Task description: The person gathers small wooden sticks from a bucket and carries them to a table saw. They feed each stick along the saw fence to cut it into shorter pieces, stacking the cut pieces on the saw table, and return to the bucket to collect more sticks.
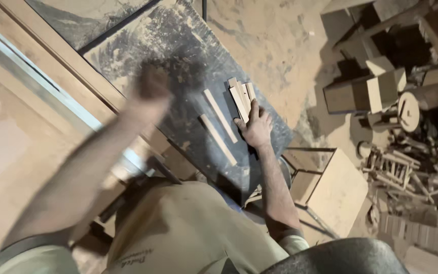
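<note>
Right hand [255,128] flat, fingers spread on slat stack [241,97]; two loose slats [219,131] just left on dusty desk [188,56]. Left hand [150,86] blurred, fingers unclear.

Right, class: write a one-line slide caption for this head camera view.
Right hand rests on a stack of wooden strips on a dusty metal table; left hand is blurred above it.

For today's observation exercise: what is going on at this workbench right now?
A person leans over a dusty dark metal table. Their right hand rests on a small stack of thin wooden strips; two more strips lie loose just beside it. The left hand is raised over the table, too blurred to show its grip. Wooden blocks and offcuts lie on the sawdust-covered floor.
</note>
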The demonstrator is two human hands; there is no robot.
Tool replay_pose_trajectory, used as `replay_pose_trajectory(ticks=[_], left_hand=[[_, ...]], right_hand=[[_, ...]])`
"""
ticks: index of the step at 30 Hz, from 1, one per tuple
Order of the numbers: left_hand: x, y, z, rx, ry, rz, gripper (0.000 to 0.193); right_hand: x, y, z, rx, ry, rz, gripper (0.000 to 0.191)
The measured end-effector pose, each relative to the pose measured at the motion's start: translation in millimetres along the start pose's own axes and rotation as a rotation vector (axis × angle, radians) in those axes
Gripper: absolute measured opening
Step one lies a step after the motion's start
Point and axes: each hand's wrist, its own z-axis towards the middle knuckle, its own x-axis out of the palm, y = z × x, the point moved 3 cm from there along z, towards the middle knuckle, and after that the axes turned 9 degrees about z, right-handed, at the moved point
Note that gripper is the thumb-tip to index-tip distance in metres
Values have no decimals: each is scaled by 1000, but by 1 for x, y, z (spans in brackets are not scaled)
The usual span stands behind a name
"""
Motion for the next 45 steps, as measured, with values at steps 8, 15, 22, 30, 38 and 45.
replay_pose_trajectory(ticks=[8,15,22,30,38,45], left_hand=[[101,-158,-73,30,325,-17,49],[121,-156,-67,137,-25,121,54],[-4,-98,-135,-432,-304,-480,42],[-44,35,-158,-618,-531,-70,37],[-24,32,-177,-471,-263,240,53],[-46,32,-161,-451,87,448,81]], right_hand=[[-10,12,-11,-163,25,36,98],[-2,44,-14,-254,21,1,75],[7,40,-11,-317,-13,-4,76],[20,47,-3,-373,-52,-71,82],[13,57,-5,-356,-3,-57,76],[18,62,-5,-389,-72,-121,68]])
